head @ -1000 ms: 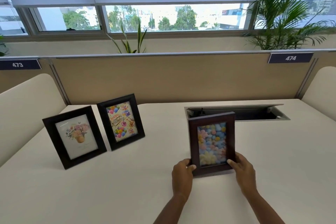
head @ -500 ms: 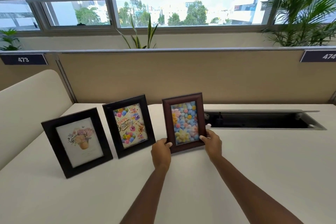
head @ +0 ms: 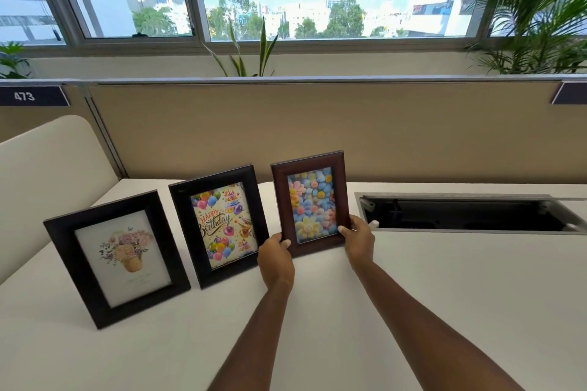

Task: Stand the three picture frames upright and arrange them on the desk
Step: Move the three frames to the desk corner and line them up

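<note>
Three picture frames stand in a row on the white desk (head: 413, 311). At the left is a black frame with a flower-pot picture (head: 116, 259). In the middle stands a black frame with a "Happy Birthday" balloon picture (head: 219, 225). To its right is a brown frame with colourful flowers (head: 311, 203), upright, its lower edge at the desk. My left hand (head: 274, 259) grips its lower left corner. My right hand (head: 359, 236) grips its lower right edge.
An open cable hatch (head: 470, 214) is sunk into the desk right of the brown frame. A beige partition (head: 317, 133) closes the back, with plants and windows behind. A cream side panel (head: 47, 174) rises at the left.
Both hands carried the brown frame from the desk's middle leftward and away from me, to a spot beside the birthday frame. The two black frames stayed put.
</note>
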Motion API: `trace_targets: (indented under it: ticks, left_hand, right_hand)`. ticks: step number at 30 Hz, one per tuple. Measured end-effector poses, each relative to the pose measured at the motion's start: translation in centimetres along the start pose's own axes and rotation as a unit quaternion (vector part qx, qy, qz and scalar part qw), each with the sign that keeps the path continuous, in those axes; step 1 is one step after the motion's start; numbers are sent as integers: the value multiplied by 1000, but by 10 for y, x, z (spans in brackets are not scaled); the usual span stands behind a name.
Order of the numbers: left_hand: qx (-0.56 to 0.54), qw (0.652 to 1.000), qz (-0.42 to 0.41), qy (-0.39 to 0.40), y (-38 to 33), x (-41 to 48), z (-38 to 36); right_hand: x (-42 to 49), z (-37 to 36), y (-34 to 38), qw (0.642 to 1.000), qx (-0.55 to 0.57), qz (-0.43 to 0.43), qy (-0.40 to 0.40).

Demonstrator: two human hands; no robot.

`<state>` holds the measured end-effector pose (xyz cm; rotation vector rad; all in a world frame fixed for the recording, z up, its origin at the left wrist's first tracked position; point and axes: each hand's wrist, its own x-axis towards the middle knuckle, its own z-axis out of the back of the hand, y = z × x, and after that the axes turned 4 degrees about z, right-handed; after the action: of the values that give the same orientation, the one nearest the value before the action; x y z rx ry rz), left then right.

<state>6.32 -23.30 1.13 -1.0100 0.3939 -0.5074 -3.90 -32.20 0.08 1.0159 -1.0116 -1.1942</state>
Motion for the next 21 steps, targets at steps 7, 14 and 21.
trace_targets:
  ticks: [7,14,21]
  left_hand:
    - [-1,1000,-7,-13,0,5,-6]
    - [21,1000,-11,-14,2,8,-12]
    - [16,1000,-17,-10,14,-12,-7]
  right_hand:
    - [2,-6,-1,1000,-8,-6,0]
    - [5,-8,0,999,-30,-6,13]
    - [3,-6,-1,999,-33,-8,33]
